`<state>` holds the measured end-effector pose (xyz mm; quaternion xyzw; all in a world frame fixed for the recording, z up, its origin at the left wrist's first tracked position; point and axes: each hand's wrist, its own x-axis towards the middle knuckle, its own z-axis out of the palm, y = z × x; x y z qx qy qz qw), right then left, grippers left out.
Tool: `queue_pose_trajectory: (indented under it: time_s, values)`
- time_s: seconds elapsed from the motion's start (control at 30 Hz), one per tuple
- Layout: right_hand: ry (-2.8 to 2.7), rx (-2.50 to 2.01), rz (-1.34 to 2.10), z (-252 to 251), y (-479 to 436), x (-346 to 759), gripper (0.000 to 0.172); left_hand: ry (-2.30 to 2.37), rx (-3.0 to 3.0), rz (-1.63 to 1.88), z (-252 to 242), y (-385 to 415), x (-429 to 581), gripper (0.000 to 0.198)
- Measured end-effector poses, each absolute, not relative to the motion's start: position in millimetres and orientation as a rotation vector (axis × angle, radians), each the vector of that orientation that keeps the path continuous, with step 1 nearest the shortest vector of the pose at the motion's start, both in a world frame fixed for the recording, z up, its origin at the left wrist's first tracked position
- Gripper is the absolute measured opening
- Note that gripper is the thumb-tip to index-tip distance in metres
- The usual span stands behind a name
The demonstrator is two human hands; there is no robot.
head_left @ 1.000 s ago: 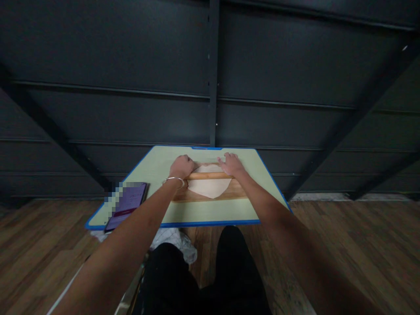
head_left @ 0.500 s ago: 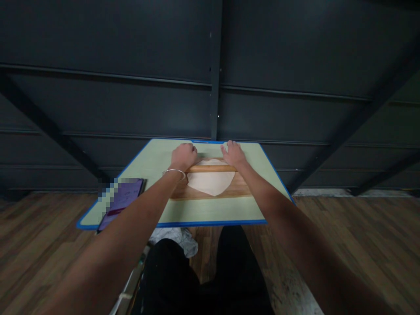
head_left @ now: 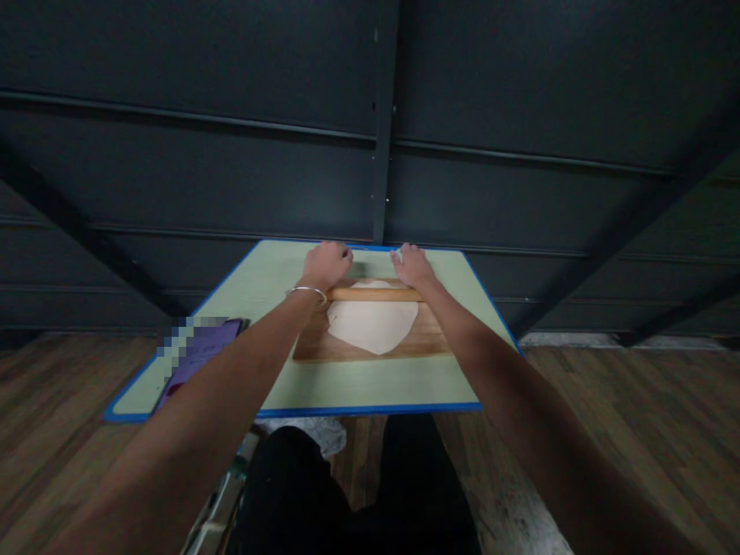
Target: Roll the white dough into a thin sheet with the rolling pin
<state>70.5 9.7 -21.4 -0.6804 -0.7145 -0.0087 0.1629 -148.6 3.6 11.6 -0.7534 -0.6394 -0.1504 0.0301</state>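
A wooden rolling pin (head_left: 375, 294) lies crosswise on a thin pale sheet of dough (head_left: 373, 325). The sheet has an uneven outline, and a small part of it shows beyond the pin. Beneath both is a brown wooden board (head_left: 312, 339). My left hand (head_left: 327, 264) bears down on the pin's left end near the wrist, fingers curled; a silver bangle circles that wrist. At the other end, my right hand (head_left: 413, 266) presses the pin the same way, its fingers bent and thumb apart. My wrists hide both pin ends.
The board rests on a light green tabletop with a blue edge (head_left: 370, 411). A phone or tablet with a purple screen (head_left: 202, 351), partly blurred out, lies at the left. A dark panelled wall (head_left: 277, 185) rises behind. Crumpled pale plastic (head_left: 324, 433) shows below the table.
The rolling pin and both hands have moved slightly away from me across the dough, so more of the sheet shows on the near side. The view has shifted a little.
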Motion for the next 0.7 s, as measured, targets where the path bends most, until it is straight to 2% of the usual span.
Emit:
queue_pose_trajectory:
  time_s: [0.5, 0.7]
  values:
    - [-2.089, -2.04, -0.003, -30.9, 7.2, 70.9, 0.055, -1.902, -2.529, -0.398, -4.4, 27.8, -151.9, 0.044]
    - [-2.095, -2.05, -0.032, -26.2, -0.8, 68.8, 0.054, -1.903, -2.539, -0.56, -10.4, 23.8, -154.2, 0.05]
